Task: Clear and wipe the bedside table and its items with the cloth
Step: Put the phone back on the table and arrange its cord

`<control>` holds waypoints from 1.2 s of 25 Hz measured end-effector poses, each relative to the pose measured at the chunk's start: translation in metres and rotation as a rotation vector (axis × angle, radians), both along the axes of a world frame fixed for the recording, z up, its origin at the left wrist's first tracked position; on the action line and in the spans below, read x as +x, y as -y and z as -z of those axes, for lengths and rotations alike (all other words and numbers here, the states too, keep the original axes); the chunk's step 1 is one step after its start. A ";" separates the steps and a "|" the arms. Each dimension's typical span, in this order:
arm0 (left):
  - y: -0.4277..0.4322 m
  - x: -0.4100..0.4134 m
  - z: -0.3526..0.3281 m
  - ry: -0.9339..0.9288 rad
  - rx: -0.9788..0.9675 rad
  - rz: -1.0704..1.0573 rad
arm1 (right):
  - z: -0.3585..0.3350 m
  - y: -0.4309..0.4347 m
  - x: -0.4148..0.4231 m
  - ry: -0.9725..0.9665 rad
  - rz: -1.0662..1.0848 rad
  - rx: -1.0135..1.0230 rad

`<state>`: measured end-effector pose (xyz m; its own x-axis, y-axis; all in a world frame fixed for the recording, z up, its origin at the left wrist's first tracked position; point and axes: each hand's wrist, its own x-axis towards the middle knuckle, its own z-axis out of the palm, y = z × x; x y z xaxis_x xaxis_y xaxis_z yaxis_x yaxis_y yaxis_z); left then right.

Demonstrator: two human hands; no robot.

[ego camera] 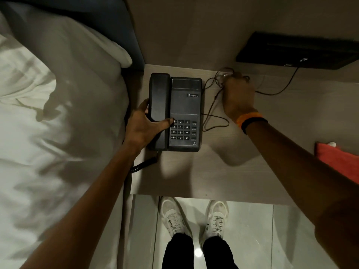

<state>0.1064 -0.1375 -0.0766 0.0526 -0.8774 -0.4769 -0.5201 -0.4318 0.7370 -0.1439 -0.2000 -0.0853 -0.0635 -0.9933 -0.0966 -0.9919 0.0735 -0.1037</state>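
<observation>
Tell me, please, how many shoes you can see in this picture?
2: the left shoe and the right shoe, side by side on the floor below the table edge. None seem hidden.

Both arms reach forward: left grip [144,123] curled with thumb extended, right grip [238,94] closed, knuckles up.

My right hand [238,94] covers its own fingertips, so I cannot tell whether they pinch the thin cord [210,111] bunched beyond them. My left palm [144,126] hides the handset's [158,105] near side. The red cloth [339,162], right of my wrist, runs off the frame. The bedding [48,123] left of my fingers is smeared.
</observation>
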 end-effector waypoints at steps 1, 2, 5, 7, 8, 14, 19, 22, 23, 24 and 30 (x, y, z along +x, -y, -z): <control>-0.001 -0.001 -0.001 -0.010 -0.010 -0.010 | -0.003 0.010 0.001 0.015 -0.028 0.014; -0.002 -0.001 -0.002 -0.017 -0.009 -0.016 | -0.006 0.020 0.002 0.071 -0.031 0.022; -0.002 0.000 -0.003 -0.035 -0.008 -0.023 | -0.016 0.036 0.008 0.443 0.107 -0.052; -0.003 0.000 -0.002 -0.043 -0.018 -0.024 | -0.021 0.039 0.016 0.670 0.134 -0.098; -0.004 0.000 -0.002 -0.040 -0.016 -0.021 | -0.022 0.041 0.022 0.730 0.107 -0.090; -0.005 -0.002 0.001 -0.048 -0.026 -0.026 | -0.030 0.060 0.041 0.761 -0.180 0.146; -0.004 -0.012 -0.001 -0.087 -0.036 -0.024 | -0.017 0.062 0.032 0.679 -0.223 0.330; -0.004 -0.018 -0.001 -0.111 -0.037 -0.026 | -0.014 0.049 0.025 0.535 -0.133 -0.053; -0.004 -0.019 0.000 -0.105 -0.040 -0.024 | -0.013 0.044 0.023 0.490 -0.096 -0.124; -0.003 -0.021 0.000 -0.100 -0.043 -0.020 | -0.014 0.040 0.023 0.468 -0.080 -0.161; 0.000 -0.021 0.001 -0.119 -0.029 -0.021 | -0.030 0.040 0.044 0.468 -0.238 0.118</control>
<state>0.0859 -0.1371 -0.0774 0.0162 -0.8902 -0.4553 -0.4192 -0.4194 0.8052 -0.1003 -0.2401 -0.0557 0.2384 -0.9557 -0.1724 -0.8323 -0.1096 -0.5433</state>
